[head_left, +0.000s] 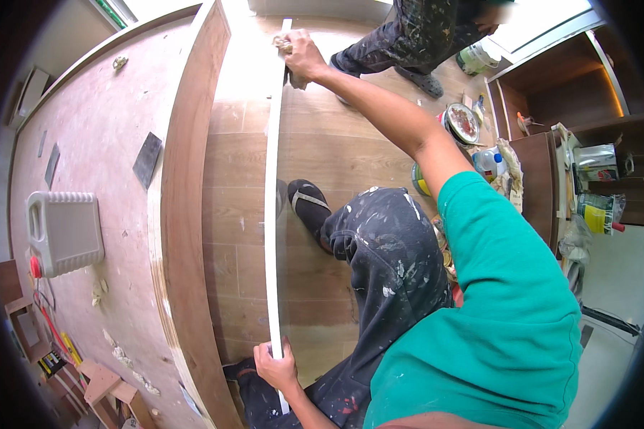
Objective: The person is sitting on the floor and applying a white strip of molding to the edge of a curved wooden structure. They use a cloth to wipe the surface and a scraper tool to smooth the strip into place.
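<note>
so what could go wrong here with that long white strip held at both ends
1. The white strip is thin and long, gripped only by the left hand near one end and the right hand with a rag or pad near the other; its unsupported middle might flex or snap.
2. The far end lies close to another person's foot, so it could get bumped.
3. Open paint cans stand beside the knee and could be knocked over.

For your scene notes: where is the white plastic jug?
In the head view, the white plastic jug lies at the left on the reddish board, far from both hands.
</note>
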The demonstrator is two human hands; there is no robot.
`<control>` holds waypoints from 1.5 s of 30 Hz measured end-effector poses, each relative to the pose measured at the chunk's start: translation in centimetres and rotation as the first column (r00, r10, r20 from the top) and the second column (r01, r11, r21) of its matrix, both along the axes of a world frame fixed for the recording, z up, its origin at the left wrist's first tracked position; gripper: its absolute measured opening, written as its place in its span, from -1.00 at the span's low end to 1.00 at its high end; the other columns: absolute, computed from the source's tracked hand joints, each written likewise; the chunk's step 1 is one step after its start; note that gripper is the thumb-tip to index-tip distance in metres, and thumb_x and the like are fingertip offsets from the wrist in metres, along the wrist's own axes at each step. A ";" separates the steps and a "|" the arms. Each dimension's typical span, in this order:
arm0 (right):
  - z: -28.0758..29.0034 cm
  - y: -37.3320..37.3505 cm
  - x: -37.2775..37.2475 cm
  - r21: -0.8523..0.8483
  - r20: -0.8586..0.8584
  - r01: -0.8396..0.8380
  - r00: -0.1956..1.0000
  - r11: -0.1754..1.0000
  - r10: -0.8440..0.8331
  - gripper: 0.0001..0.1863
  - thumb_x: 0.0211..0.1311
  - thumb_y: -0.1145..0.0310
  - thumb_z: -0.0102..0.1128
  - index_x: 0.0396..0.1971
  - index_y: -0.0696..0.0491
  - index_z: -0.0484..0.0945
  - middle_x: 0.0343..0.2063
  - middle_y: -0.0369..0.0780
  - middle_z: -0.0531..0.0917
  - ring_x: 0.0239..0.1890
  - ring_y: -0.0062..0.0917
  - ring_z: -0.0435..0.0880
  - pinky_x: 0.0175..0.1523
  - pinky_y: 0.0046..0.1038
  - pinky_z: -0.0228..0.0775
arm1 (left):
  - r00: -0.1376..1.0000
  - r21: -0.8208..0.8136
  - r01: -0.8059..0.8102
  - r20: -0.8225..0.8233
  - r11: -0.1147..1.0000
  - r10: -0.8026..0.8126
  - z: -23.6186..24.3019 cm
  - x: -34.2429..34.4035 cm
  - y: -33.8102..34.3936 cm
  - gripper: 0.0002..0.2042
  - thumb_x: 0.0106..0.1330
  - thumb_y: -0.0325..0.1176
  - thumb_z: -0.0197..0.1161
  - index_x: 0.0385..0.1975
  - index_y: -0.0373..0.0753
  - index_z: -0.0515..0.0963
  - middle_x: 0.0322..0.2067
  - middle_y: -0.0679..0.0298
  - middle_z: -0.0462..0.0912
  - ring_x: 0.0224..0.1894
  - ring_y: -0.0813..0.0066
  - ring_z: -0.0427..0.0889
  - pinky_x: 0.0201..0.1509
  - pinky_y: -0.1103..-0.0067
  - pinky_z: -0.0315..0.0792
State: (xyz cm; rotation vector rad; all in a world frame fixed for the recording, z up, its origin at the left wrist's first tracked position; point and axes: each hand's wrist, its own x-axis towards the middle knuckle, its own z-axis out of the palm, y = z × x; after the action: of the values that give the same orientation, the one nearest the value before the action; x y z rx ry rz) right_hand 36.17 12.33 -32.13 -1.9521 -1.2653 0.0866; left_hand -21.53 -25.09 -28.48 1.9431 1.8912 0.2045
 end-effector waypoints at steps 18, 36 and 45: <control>2.4 0.1 0.4 0.012 0.036 -0.005 0.999 1.000 0.005 -0.70 0.25 0.37 0.32 -0.08 0.19 0.77 -0.13 0.11 0.76 -0.13 -0.17 0.81 0.11 -0.26 0.65 | 1.000 0.002 -0.004 -0.025 1.000 0.004 -0.1 -0.1 -0.1 -0.62 0.10 -0.24 0.57 -0.50 -0.29 0.44 -0.47 0.12 0.45 -0.40 -0.04 0.50 -0.29 0.17 0.35; 2.4 1.9 3.5 -0.033 0.019 0.010 1.000 0.999 -0.009 -0.82 0.08 0.39 0.27 -0.34 -0.03 0.81 -0.33 -0.10 0.81 -0.25 -0.24 0.81 -0.02 -0.29 0.64 | 0.999 0.015 -0.023 -0.028 1.000 0.023 -0.3 0.1 -0.6 -0.66 0.08 -0.20 0.60 -0.52 -0.24 0.52 -0.47 0.17 0.50 -0.37 0.02 0.57 -0.27 0.19 0.40; -2.6 3.0 13.4 0.041 0.313 0.063 0.947 0.997 -0.072 -0.87 0.03 0.37 0.20 -0.56 -0.07 0.74 -0.48 -0.11 0.75 -0.42 -0.22 0.74 -0.24 -0.28 0.59 | 0.999 0.031 0.018 -0.047 0.999 -0.016 -0.4 0.2 0.0 -0.65 0.09 -0.20 0.58 -0.52 -0.25 0.51 -0.48 0.17 0.49 -0.38 0.01 0.56 -0.29 0.18 0.39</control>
State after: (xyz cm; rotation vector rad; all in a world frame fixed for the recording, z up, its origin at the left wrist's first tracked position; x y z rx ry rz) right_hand 49.59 15.38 -34.76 -2.0366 -1.3897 -0.2888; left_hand -21.31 -25.09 -28.91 2.0006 1.9110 0.1862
